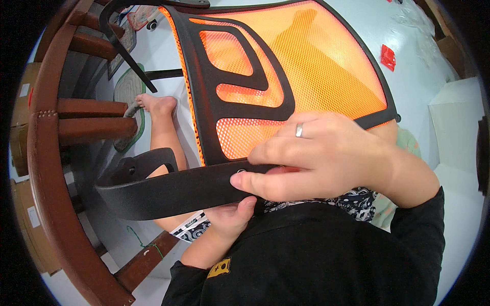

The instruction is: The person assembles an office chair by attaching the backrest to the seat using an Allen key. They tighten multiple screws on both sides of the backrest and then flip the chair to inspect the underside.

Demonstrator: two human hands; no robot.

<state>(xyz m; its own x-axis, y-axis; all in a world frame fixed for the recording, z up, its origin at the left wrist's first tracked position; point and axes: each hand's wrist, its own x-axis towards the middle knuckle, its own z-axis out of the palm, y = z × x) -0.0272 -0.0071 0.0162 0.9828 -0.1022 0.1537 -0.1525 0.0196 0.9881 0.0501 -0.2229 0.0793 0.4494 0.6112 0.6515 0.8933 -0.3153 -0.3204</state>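
A chair backrest with bright orange mesh (326, 61) and a black plastic frame lies tilted in front of my body. Against its near edge runs a curved black armrest (153, 196), its looped end to the left. My left hand (229, 217) holds the armrest from below, thumb up along its side and fingers mostly hidden. Over the armrest's right end, my right hand (321, 153) is closed, wearing a ring. Its thumb and fingertips press beside a small round metal piece (241, 171); what they pinch is hidden. A second black armrest (125, 48) is at the far left of the backrest.
Along the left stands a brown wooden frame (46, 153) with crossbars, cardboard boxes (33, 224) behind it. A bare foot (155, 104) rests near a grey-green slipper (130, 86). A red packet (388, 57) lies on the pale floor, with clear plastic wrap (429, 46) and white foam blocks (457, 112) at right.
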